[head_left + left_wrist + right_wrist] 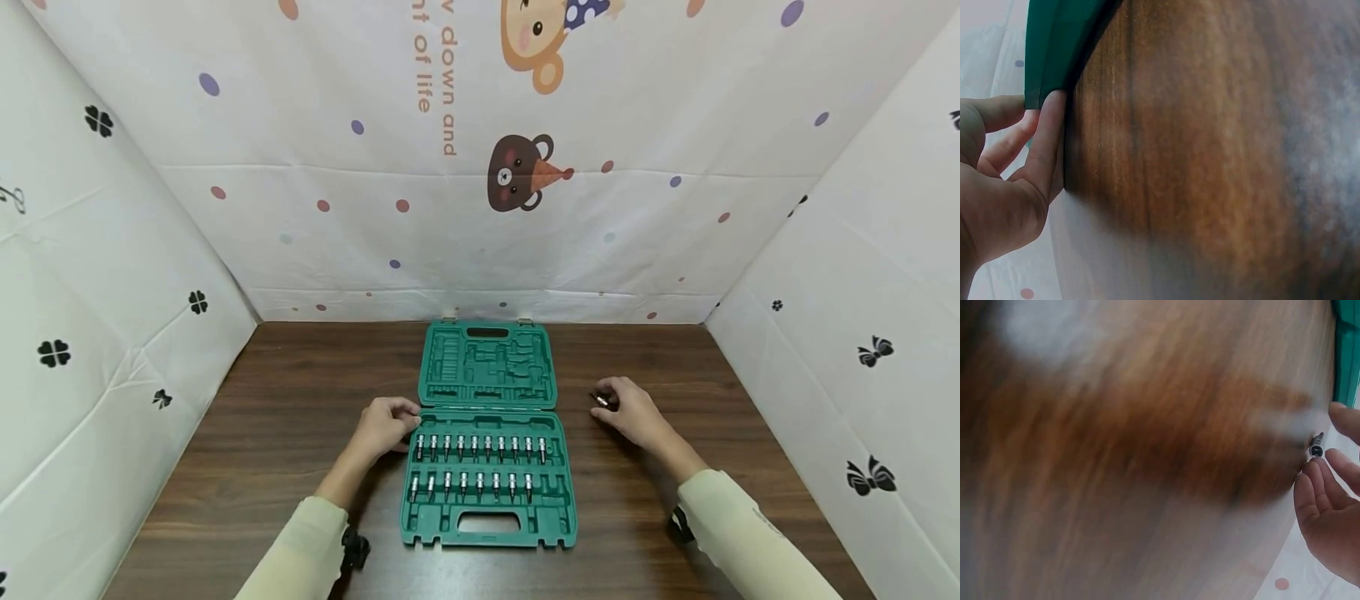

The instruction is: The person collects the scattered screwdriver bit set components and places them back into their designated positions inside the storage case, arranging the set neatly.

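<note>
A green socket bit case (487, 533) lies unfolded on the brown table, its lid laid back toward the wall. Two rows of silver bit sockets (480, 482) sit in its near half; the lower row has a vacant slot at its right end. At the case's left edge, near the hinge, my left hand (385, 427) pinches the rim between thumb and fingers. To the right of the case, my right hand (633, 410) is over the table, with a small bit socket (1316, 450) at its fingertips. The thumb appears apart from that socket in the right wrist view.
The wood-grain table (300, 367) extends on both sides of the case. A patterned white sheet (645, 250) hangs at the back edge, with similar sheets left and right. The lid (487, 387) has empty moulded recesses and lies close to the back sheet.
</note>
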`<state>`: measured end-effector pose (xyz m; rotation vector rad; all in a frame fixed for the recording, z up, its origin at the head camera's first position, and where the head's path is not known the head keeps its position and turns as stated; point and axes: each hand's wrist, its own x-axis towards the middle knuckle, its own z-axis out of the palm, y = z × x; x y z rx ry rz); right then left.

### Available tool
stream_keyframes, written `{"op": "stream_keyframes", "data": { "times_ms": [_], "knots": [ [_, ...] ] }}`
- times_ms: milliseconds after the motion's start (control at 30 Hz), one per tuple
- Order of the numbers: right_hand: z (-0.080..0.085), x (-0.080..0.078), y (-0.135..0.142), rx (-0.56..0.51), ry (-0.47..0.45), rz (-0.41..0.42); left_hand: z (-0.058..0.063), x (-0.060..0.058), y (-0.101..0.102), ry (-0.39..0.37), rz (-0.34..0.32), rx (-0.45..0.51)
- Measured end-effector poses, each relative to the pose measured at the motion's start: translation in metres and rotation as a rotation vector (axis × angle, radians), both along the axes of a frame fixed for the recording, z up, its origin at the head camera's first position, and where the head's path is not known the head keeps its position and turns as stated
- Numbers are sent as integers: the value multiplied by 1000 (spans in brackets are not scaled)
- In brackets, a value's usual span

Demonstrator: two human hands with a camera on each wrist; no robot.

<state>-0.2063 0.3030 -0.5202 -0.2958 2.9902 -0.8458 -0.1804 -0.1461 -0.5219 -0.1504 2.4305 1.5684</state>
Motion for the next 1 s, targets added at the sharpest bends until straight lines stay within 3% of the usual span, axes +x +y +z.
{"op": "stream_keyframes", "data": {
  "times_ms": [367,1000],
  "knots": [
    [-4,-8,-3,54,21,-17,0,-1,0,5,-4,0],
    [-4,-7,2,19,33,-19,-1,-1,0,-10,-2,10]
  ]
}}
